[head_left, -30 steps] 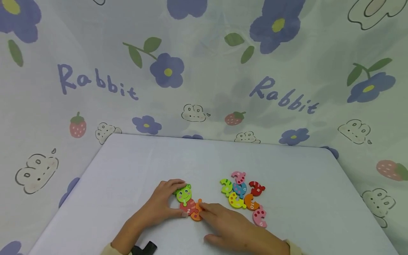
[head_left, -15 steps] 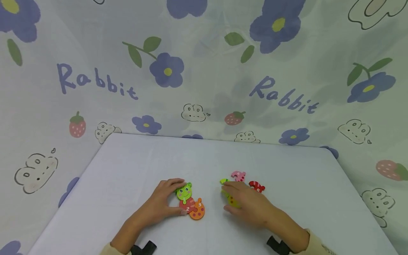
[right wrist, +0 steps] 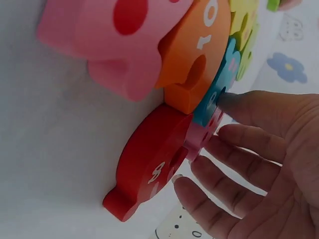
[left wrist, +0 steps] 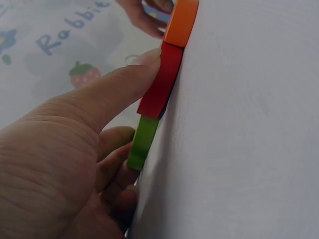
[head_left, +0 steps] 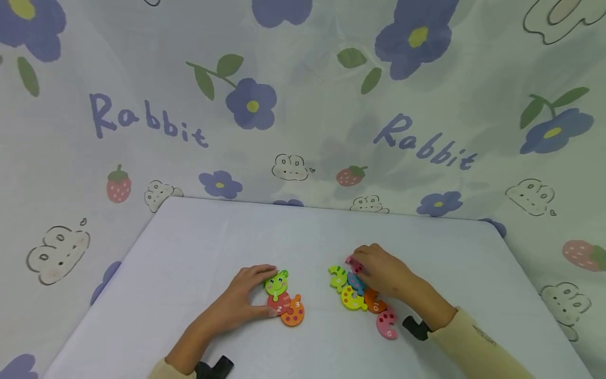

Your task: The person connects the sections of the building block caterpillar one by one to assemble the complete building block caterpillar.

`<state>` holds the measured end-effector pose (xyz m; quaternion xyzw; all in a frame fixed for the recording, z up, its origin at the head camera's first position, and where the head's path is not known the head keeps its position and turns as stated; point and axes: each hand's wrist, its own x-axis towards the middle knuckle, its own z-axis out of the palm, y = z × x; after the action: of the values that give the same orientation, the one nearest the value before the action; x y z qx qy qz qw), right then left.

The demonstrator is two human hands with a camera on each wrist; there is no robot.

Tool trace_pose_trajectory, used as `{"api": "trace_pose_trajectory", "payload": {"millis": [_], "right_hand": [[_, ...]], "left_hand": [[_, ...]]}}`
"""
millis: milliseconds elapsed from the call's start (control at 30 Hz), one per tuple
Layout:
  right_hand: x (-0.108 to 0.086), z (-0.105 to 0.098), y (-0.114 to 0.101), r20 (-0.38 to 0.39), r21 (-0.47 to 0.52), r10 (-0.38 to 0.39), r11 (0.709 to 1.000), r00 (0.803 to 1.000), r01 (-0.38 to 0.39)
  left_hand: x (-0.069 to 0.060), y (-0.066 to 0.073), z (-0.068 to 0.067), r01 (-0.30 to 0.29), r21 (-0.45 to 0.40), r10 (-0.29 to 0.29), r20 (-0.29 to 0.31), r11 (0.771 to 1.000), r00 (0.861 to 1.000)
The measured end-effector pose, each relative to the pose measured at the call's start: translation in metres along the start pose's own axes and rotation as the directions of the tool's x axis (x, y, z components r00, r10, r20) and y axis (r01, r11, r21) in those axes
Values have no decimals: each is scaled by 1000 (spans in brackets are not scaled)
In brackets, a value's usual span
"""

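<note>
My left hand [head_left: 241,300] holds a joined run of caterpillar number-puzzle pieces: a green smiling head [head_left: 276,285], a red piece "2" [head_left: 278,303] and an orange piece "3" [head_left: 292,316]. Its thumb presses the red side; the other fingers curl round the head. Over the loose group on the right, my right hand [head_left: 385,271] reaches to the pink dotted piece [head_left: 357,267] at the back. The right wrist view has its thumb against the blue piece [right wrist: 229,62], with extended fingers beside the pink one. A red piece [right wrist: 149,159] lies near the fingertips, hidden in the head view.
Close to the right hand lie a green piece [head_left: 337,279], a yellow piece [head_left: 351,299], an orange piece "10" [head_left: 375,304] and a pink piece "6" [head_left: 386,324]. A white-covered table [head_left: 227,231] meets a printed cloth backdrop [head_left: 303,131].
My right hand has left the orange "3" piece and moved right, passing over the yellow and green pieces to the pink one at the back. The left hand keeps its hold.
</note>
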<state>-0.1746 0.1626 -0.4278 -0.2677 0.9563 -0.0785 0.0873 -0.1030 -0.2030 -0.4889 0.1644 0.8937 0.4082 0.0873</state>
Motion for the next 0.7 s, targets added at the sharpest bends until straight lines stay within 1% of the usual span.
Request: {"api": "trace_pose_trajectory", "payload": {"millis": [67, 200, 400, 533, 633, 700], "right_hand": [[4, 0, 0, 22, -11, 10, 1000, 1000, -9], [10, -1, 0, 40, -32, 20, 999, 999, -18], [12, -5, 0, 74, -15, 48, 999, 996, -47], [14, -5, -1, 86, -17, 64, 998, 994, -63], [16, -3, 0, 88, -34, 74, 997, 993, -72], [17, -1, 0, 84, -28, 88, 996, 993, -86]], "left_hand": [[0, 0, 0, -3, 1, 3, -1, 1000, 1000], [1, 1, 0, -1, 8, 1, -3, 1000, 1000], [1, 1, -1, 13, 12, -13, 7, 1000, 1000], [1, 0, -1, 12, 15, -12, 6, 1000, 1000], [1, 0, -1, 3, 8, -3, 0, 1000, 1000], [1, -1, 0, -5, 6, 5, -2, 1000, 1000]]}}
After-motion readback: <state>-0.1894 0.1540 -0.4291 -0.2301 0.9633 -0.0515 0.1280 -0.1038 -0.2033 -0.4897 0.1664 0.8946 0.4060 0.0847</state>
